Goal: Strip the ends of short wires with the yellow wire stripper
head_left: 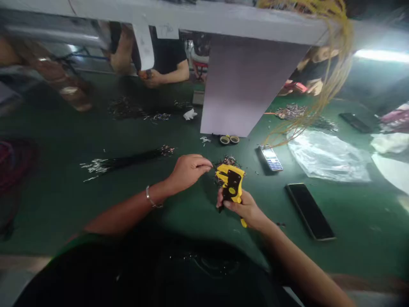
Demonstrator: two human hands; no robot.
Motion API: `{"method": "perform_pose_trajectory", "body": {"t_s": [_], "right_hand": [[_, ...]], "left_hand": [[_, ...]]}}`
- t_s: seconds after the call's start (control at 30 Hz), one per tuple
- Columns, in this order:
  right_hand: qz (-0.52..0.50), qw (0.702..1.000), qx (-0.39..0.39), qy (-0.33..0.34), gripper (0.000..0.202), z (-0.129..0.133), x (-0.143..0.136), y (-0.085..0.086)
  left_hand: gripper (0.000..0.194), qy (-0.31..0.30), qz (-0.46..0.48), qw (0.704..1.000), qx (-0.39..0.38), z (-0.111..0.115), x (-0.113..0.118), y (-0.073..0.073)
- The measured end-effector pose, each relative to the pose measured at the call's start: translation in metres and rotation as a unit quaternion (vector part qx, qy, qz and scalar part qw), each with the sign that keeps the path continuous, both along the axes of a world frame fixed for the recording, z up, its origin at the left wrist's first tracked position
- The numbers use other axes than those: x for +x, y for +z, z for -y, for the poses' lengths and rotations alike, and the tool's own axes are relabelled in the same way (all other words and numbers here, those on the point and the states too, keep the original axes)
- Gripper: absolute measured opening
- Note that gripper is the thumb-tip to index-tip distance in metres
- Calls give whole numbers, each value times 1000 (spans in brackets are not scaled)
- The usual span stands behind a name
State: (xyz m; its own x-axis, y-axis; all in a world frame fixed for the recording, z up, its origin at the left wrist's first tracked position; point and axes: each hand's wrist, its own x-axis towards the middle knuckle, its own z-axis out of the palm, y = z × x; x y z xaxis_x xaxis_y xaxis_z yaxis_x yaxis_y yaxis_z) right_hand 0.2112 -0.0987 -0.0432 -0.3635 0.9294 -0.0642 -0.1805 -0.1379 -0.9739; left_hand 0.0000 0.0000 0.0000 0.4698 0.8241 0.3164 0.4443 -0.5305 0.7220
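Note:
Yellow and black wire strippers (232, 184) sit in my right hand (247, 208), its fingers wrapped round the handles and the jaws angled up and left. My left hand (191, 172) is closed in a pinch just left of those jaws, on what looks like a thin dark wire (214, 166) whose end is hard to make out. Behind the tool lies a heap of short wire scraps (230, 160), partly hidden by it. To the left a long bundle of black wires (131, 160) with bare ends rests on the green table.
A keypad phone (271, 158), a dark smartphone (309, 211) and a clear plastic bag (329, 155) lie to the right. Two tape rolls (229, 140) stand before an upright grey panel (249, 85). Yellow wires (335, 81) hang from the shelf (223, 21). Other people work across the table.

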Motion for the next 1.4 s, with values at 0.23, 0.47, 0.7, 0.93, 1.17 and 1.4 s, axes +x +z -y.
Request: {"method": "perform_pose_trajectory", "body": {"t_s": [0.23, 0.47, 0.7, 0.93, 1.17, 1.4], "right_hand": [[-3, 1000, 5, -2, 27, 0, -2, 1], [-5, 1000, -16, -9, 29, 2, 0, -2], [-6, 1000, -25, -15, 30, 4, -2, -4], [-5, 999, -27, -24, 29, 5, -5, -5], [3, 998, -40, -45, 33, 7, -8, -7], [13, 996, -49, -67, 37, 7, -13, -7]], "left_hand": [[15, -6, 25, 998, -58, 0, 4, 5], [16, -16, 32, 996, -78, 1, 6, 4], [15, -21, 25, 997, -75, 1, 4, 4], [16, -27, 19, 996, -80, 0, 4, 2], [17, -33, 3, 996, -83, -3, 5, -3], [18, -42, 4, 993, -107, -8, 6, -12]]}}
